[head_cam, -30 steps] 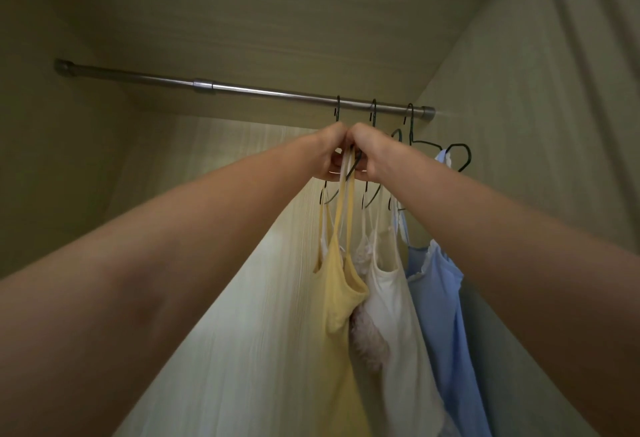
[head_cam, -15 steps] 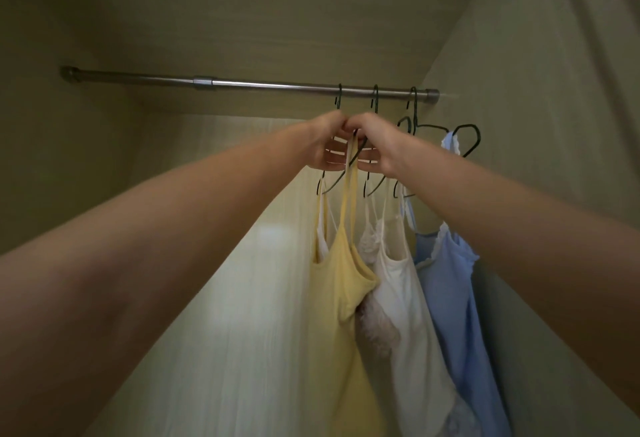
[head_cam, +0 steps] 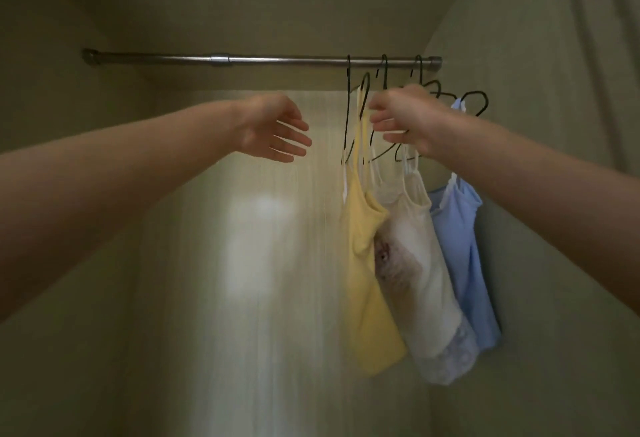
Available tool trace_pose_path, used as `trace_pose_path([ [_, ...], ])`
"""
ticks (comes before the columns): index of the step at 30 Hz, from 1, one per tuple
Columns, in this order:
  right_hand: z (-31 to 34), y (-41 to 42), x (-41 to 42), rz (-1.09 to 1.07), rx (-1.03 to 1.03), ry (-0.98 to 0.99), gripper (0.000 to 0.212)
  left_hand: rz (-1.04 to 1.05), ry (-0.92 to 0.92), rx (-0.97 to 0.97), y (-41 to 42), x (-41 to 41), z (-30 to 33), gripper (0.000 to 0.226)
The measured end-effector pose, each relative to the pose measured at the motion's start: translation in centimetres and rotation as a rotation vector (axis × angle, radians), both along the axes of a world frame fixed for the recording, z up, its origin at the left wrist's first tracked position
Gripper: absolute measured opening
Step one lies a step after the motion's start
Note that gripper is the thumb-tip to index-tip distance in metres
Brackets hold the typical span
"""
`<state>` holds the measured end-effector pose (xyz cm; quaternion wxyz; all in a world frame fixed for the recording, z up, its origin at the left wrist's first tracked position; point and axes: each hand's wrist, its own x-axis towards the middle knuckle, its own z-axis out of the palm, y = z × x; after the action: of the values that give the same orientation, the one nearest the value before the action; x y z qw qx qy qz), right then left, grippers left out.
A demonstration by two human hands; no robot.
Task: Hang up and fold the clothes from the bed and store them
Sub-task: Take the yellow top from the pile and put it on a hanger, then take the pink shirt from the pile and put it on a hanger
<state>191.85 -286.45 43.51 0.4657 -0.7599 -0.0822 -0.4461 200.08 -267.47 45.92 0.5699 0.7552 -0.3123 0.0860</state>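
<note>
Inside a wardrobe, three strappy tops hang on black wire hangers (head_cam: 348, 114) at the right end of a metal rail (head_cam: 277, 60): a yellow top (head_cam: 367, 280), a white lacy top (head_cam: 426, 280) and a blue top (head_cam: 464, 246). My right hand (head_cam: 401, 118) is up at the hangers, its fingers fairly straight and pointing left, touching the wires above the white top. My left hand (head_cam: 273, 128) hovers apart to the left of the yellow top's hanger, fingers spread, holding nothing.
The wardrobe's right wall (head_cam: 540, 125) is close behind the blue top. The rail's left stretch carries no hangers. A pale back panel (head_cam: 259, 263) with a light patch lies behind, and the shelf board (head_cam: 277, 3) sits just above the rail.
Both hands were bunched together on the yellow top's hanger. My left hand has let go and drawn away to the left; my right hand's fingers have loosened at the hangers.
</note>
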Motion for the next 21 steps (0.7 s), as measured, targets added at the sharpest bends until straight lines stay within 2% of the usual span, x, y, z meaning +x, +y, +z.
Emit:
trace_pose_path([
  [4, -2.2, 2.4, -0.8, 0.058, 0.016, 0.037, 0.026, -0.009, 0.050, 0.057, 4.5, -1.7, -3.3, 0.036],
  [12, -7.1, 9.2, -1.8, 0.413, 0.098, 0.277, 0.039, 0.032, 0.203, 0.157, 14.5, -5.7, -9.6, 0.043],
  [21, -12.8, 18.4, -2.6, 0.844, 0.189, 0.520, 0.048, 0.158, 0.303, 0.018, 26.7, -12.7, -14.3, 0.044],
])
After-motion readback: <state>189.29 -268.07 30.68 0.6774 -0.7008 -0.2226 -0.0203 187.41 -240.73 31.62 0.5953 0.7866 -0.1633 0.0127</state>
